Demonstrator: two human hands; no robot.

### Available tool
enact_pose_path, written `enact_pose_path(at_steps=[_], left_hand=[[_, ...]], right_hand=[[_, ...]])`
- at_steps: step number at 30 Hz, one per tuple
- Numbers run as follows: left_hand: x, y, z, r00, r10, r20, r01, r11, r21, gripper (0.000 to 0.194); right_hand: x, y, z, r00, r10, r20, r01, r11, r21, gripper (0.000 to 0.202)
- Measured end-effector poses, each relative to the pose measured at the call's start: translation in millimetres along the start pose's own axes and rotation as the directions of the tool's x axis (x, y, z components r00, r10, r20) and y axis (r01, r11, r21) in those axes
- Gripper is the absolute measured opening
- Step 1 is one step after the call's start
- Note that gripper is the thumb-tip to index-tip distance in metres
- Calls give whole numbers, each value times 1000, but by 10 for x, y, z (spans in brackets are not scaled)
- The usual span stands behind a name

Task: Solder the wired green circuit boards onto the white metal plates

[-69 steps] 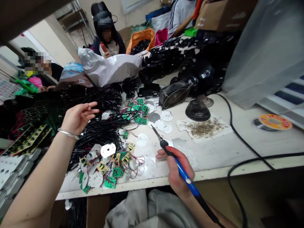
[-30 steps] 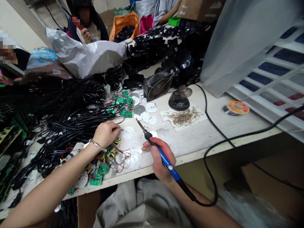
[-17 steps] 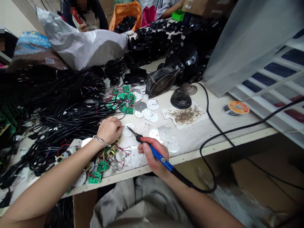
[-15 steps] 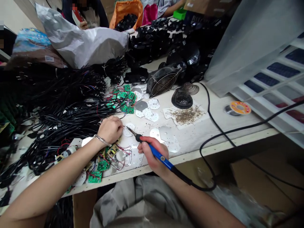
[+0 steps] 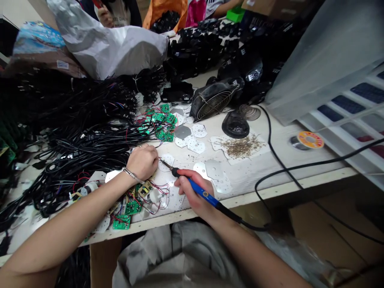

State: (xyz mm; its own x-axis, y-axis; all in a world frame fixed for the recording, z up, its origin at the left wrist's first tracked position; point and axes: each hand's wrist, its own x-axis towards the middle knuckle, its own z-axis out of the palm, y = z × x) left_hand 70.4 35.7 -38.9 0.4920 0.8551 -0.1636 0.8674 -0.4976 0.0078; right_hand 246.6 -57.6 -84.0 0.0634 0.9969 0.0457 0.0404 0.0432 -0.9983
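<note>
My right hand [image 5: 196, 192] is wrapped round a blue soldering iron [image 5: 201, 192], its tip pointing left at a white perforated disc [image 5: 166, 162]. Close to that tip is my left hand [image 5: 143, 162], its fingers curled together; what they hold, if anything, is too small to make out. Below the left hand lie green circuit boards [image 5: 133, 207] with thin red wires and a small yellowish board [image 5: 145, 189]. Black cables [image 5: 90, 150] are heaped to the left. More green boards [image 5: 163, 122] sit beyond the hands, beside white and grey plates [image 5: 196, 145].
A small fan [image 5: 213, 102], a black holder [image 5: 235, 125], brown debris [image 5: 243, 147] and a solder spool [image 5: 306, 140] stand rightward. The iron's cord [image 5: 300, 165] crosses the table's front edge. Behind are a white sack [image 5: 114, 48], black parts [image 5: 195, 50] and people.
The view has shifted slightly, so the table items appear a little further right. Both hands keep nearly the same pose, with the iron's tip still near the left fingers.
</note>
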Motion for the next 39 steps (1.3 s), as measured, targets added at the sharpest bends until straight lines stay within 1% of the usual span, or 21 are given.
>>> enact_pose_path(at_steps=[3, 9, 16, 21, 27, 33, 36, 37, 39], left_hand=[[-7, 10, -14, 1000, -1, 3, 1, 1000, -4, 25], [-4, 40, -37, 999, -41, 30, 41, 999, -10, 25], [-11, 22, -4, 1000, -18, -16, 18, 1000, -17, 25], [-7, 34, -8, 999, -37, 9, 37, 999, 1, 25], [-8, 39, -43, 998, -45, 40, 44, 999, 14, 26], [-5, 47, 0, 999, -35, 16, 35, 999, -5, 25], [13, 4, -18, 1000, -23, 6, 23, 996, -89, 25], [10, -34, -60, 1000, -6, -8, 5, 988, -151, 25], [-32, -147, -218, 997, 15, -80, -38, 954, -297, 26]], right_hand=[[6, 10, 11, 1000, -1, 5, 1, 1000, 5, 24], [-4, 34, 8, 1000, 25, 4, -25, 1000, 15, 25], [6, -7, 5, 999, 49, 14, -49, 999, 11, 26], [12, -1, 14, 998, 67, 17, -67, 998, 13, 26], [-1, 22, 2, 999, 51, 12, -51, 998, 39, 25], [-14, 18, 0, 1000, 13, -18, -13, 999, 48, 22], [-34, 58, 2, 997, -30, -68, 33, 999, 43, 22], [-40, 73, 4, 995, -42, -88, 46, 998, 39, 22], [-50, 95, 6, 991, -61, -121, 65, 997, 33, 24]])
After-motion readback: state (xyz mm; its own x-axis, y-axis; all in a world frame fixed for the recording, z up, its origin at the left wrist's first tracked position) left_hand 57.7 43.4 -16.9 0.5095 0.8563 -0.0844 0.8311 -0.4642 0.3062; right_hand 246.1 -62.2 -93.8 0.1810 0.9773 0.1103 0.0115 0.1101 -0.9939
